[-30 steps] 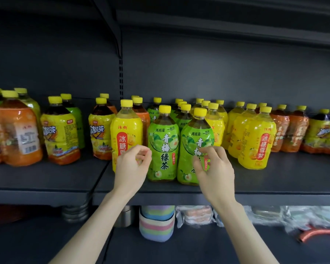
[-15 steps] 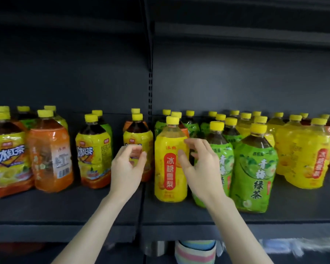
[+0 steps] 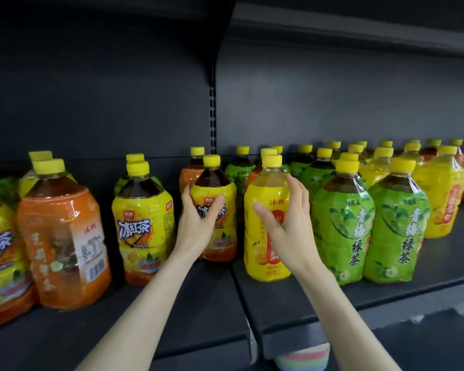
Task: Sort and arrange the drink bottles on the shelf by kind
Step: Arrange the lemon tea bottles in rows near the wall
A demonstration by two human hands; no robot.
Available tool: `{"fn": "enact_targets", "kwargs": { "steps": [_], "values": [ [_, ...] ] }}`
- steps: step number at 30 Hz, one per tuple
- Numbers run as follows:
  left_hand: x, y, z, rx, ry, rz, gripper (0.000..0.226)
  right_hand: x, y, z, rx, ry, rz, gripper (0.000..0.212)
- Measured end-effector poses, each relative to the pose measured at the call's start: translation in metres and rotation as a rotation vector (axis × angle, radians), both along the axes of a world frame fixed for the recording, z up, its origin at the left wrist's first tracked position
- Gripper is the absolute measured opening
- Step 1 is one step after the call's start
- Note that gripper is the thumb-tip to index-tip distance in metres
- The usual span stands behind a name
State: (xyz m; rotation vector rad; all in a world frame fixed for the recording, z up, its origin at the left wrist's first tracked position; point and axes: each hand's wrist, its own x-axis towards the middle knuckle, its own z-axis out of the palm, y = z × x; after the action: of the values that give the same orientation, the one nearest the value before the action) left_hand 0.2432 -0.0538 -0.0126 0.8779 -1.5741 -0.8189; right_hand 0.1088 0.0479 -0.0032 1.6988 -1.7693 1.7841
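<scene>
The left hand (image 3: 196, 226) wraps the black tea bottle (image 3: 212, 192) mid-shelf, the right hand (image 3: 289, 228) clasps the yellow pear bottle (image 3: 257, 250) at its three o'clock; I'd lift each straight up, clearing the green tea bottles (image 3: 343, 223), before carrying.

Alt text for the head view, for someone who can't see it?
The left hand grips a yellow-labelled dark tea bottle and the right hand a yellow bottle, both upright on a dark shelf crowded with other bottles.
</scene>
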Motion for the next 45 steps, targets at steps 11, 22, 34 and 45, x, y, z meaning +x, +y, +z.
{"fn": "enact_targets", "kwargs": {
  "steps": [11,22,34,45],
  "values": [
    [0.007,0.023,-0.009,-0.092,-0.082,0.136,0.097,0.001,-0.019,-0.007,-0.038,0.001,-0.016,0.079],
    [0.044,0.063,-0.022,-0.212,-0.038,0.125,0.067,0.062,0.009,-0.028,-0.057,-0.300,0.314,0.057],
    [0.089,0.033,-0.012,-0.122,-0.018,0.398,0.089,0.090,-0.013,-0.039,0.047,-0.492,0.401,0.086],
    [0.101,0.037,-0.021,0.019,0.061,0.216,0.081,0.091,-0.010,-0.040,0.093,-0.534,0.348,0.071]
  ]
}}
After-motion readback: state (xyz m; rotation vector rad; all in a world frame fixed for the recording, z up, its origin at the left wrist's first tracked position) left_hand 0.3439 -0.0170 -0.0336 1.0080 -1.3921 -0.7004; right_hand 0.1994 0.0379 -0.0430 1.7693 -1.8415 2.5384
